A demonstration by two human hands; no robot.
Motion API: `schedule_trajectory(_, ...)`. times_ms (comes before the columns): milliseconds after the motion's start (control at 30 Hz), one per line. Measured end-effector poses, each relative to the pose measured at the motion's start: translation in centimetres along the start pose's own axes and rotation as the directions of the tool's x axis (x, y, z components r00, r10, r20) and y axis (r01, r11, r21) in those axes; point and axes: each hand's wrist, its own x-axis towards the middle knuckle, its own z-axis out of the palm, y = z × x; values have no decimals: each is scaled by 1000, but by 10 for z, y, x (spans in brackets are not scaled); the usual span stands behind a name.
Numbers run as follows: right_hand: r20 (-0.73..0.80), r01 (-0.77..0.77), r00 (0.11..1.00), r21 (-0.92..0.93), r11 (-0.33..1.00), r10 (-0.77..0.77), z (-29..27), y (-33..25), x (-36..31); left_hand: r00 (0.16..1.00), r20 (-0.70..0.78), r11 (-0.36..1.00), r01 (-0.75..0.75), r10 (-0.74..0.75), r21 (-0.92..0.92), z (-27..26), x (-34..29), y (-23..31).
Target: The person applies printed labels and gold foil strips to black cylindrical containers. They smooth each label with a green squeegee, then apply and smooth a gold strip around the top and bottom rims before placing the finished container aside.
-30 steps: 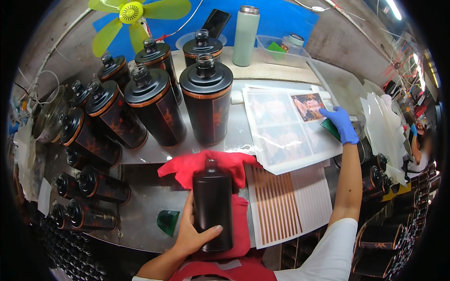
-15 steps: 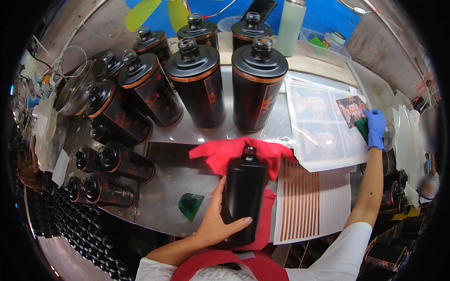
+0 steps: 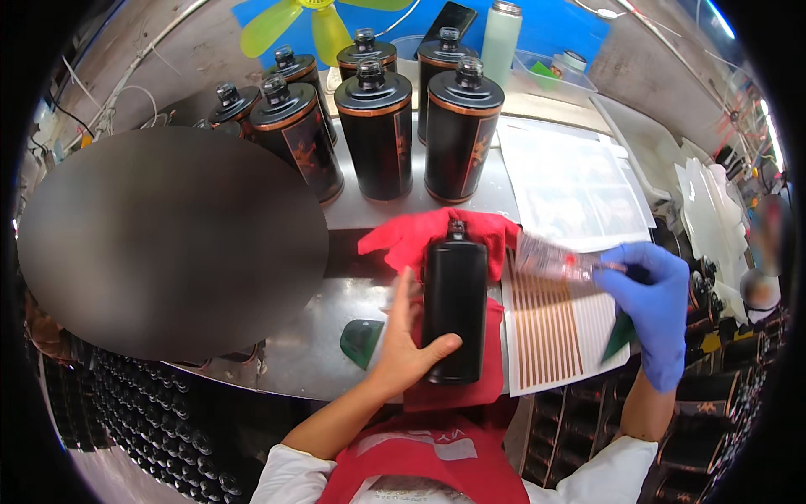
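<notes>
A plain black bottle (image 3: 456, 312) lies on its back on a red cloth (image 3: 491, 340), its neck pointing away from me. My bare left hand (image 3: 405, 357) grips its left side, the thumb across the front and the fingers blurred along the edge. In its blue glove, my right hand (image 3: 651, 294) pinches a printed picture label (image 3: 554, 260), smeared by motion, to the right of the bottle. A green scraper (image 3: 620, 338) pokes out below that hand. Another green scraper (image 3: 361, 341) rests on the metal table, left of my left hand.
Several decorated black bottles (image 3: 374, 139) stand at the back. Printed transfer sheets (image 3: 571, 172) lie at the back right, with a brown-striped sheet (image 3: 546, 336) nearer. Behind are a yellow-green fan (image 3: 332, 38) and a pale flask (image 3: 501, 42). A dark blurred patch hides the left side.
My right hand has come from the sheets at the right toward the bottle, bringing the picture label and scraper. The left hand keeps its hold on the bottle. The view has shifted.
</notes>
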Motion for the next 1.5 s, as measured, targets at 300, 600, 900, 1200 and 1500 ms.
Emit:
schedule_trajectory(300,409,-386,862,140,912,301,38,-30,-33,982,109,988,-147,151,-48,-24,-7,28)
schedule_trajectory(600,387,-362,900,411,836,200,103,67,13,972,-219,983,44,-83,-177,-4,30,13)
schedule_trajectory(900,370,-407,896,470,784,244,113,84,26,944,-329,997,-6,-20,-79,-2,54,2)
schedule_trajectory(1200,375,-428,891,499,754,257,118,90,31,949,-312,991,-8,-35,-135,-3,63,-2)
schedule_trajectory(1500,293,-451,892,598,663,344,122,116,19,923,-316,971,-173,219,166,-1,49,-12)
